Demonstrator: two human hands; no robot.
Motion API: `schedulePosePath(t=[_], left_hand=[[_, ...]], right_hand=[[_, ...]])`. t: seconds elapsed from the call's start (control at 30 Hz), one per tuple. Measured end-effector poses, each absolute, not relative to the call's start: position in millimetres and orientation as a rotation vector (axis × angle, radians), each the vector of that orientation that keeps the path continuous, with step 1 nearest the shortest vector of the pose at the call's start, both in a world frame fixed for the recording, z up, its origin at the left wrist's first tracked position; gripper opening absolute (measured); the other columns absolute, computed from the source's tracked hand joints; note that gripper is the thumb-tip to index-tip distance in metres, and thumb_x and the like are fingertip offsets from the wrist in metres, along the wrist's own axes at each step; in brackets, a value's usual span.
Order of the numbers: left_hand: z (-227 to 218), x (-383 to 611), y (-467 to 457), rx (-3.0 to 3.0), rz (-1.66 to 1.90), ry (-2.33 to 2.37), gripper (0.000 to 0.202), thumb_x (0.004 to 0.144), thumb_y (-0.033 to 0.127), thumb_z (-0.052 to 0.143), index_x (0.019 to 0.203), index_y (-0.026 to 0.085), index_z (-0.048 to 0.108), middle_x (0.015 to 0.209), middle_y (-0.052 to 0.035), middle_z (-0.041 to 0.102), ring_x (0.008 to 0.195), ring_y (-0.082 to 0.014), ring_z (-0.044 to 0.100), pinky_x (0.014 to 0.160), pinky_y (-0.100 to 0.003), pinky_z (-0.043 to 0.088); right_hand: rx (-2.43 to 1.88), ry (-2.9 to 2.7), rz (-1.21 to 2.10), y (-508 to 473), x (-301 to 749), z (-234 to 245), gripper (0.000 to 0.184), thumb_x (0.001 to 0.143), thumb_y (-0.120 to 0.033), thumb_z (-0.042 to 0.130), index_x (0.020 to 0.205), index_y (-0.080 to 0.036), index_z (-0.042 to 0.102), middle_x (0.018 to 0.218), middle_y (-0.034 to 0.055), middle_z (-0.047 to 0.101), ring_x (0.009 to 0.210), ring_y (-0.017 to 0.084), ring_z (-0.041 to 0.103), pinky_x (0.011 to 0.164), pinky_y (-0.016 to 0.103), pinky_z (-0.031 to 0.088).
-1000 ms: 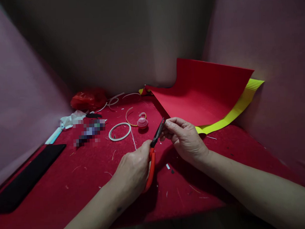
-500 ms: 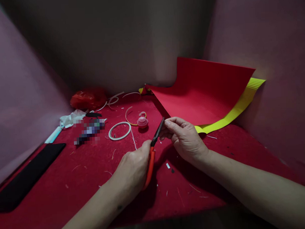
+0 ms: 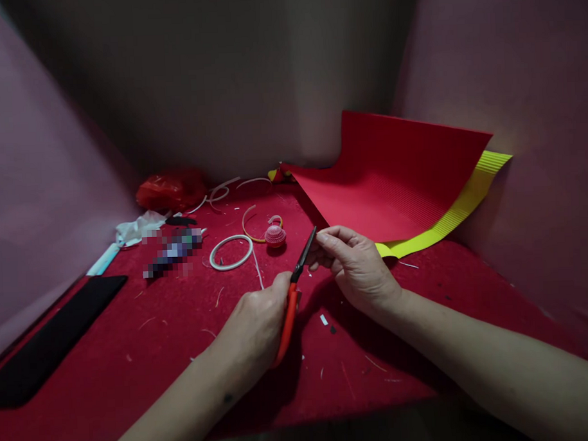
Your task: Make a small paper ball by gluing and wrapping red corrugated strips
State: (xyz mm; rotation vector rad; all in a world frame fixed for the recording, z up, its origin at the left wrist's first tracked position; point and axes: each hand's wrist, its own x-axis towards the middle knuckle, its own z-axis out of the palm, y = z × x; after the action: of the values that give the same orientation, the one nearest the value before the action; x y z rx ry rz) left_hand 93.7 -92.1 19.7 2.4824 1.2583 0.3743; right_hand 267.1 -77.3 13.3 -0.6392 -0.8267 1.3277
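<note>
My left hand (image 3: 259,321) grips a pair of scissors (image 3: 290,320) with orange-red handles and dark blades. The blades point up and away, and they look closed or nearly so. Beside the blade tips, my right hand (image 3: 356,263) has thumb and forefinger pinched together; whatever lies between them is too small to make out. Beyond the scissors sits a small pink-and-red ribbed ball (image 3: 275,236) on the red cloth. A pale ring-shaped roll (image 3: 231,252) lies to its left, with a thin strip trailing from it toward my left hand.
Red corrugated sheet (image 3: 394,185) and a yellow one (image 3: 448,225) lean at the back right. A black strip (image 3: 61,338) lies at left. Farther back are a red plastic bag (image 3: 170,189), a white crumpled wrapper (image 3: 140,227) and curled strips. Paper scraps dot the red cloth (image 3: 377,398).
Almost nothing differs. The scissors' handles have shifted very slightly in my left hand; my right hand keeps its pinch in the same place.
</note>
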Motion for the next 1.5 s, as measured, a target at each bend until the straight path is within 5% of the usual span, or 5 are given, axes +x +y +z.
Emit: schedulePosePath(t=[0.23, 0.5, 1.23, 1.5], left_hand=[[24, 81, -84, 2.482, 0.360, 1.425, 0.024, 0.089, 0.030, 0.038, 0.101, 0.014, 0.052, 0.064, -0.0021, 0.056, 0.052, -0.0151, 0.048, 0.054, -0.028, 0.036], [36, 77, -86, 2.393, 0.501, 1.193, 0.024, 0.089, 0.028, 0.040, 0.106, 0.017, 0.052, 0.063, 0.0032, 0.050, 0.052, -0.0111, 0.044, 0.051, -0.022, 0.036], [37, 73, -88, 2.427, 0.342, 1.154, 0.033, 0.091, 0.029, 0.038, 0.117, 0.016, 0.053, 0.085, -0.0051, 0.068, 0.065, -0.0147, 0.060, 0.062, -0.025, 0.045], [32, 71, -76, 2.564, 0.019, 1.554, 0.032, 0.088, 0.030, 0.043, 0.114, 0.016, 0.054, 0.094, -0.0116, 0.068, 0.081, -0.0274, 0.066, 0.064, -0.032, 0.046]], right_hand=[[-0.708, -0.866, 1.347, -78, 270, 14, 0.013, 0.074, -0.027, 0.068, 0.069, -0.018, 0.062, 0.064, -0.0006, 0.065, 0.056, 0.014, 0.065, 0.055, 0.027, 0.049], [-0.726, -0.927, 1.393, -77, 274, 14, 0.009, 0.072, -0.023, 0.063, 0.067, -0.017, 0.059, 0.064, -0.0002, 0.064, 0.053, 0.013, 0.063, 0.052, 0.027, 0.046], [-0.683, -0.970, 1.479, -75, 275, 11, 0.006, 0.067, -0.018, 0.064, 0.064, -0.018, 0.058, 0.061, -0.0012, 0.063, 0.054, 0.013, 0.062, 0.055, 0.028, 0.046], [-0.713, -0.940, 1.493, -76, 278, 14, 0.006, 0.068, -0.019, 0.063, 0.065, -0.016, 0.058, 0.062, 0.0004, 0.066, 0.049, 0.012, 0.061, 0.048, 0.025, 0.042]])
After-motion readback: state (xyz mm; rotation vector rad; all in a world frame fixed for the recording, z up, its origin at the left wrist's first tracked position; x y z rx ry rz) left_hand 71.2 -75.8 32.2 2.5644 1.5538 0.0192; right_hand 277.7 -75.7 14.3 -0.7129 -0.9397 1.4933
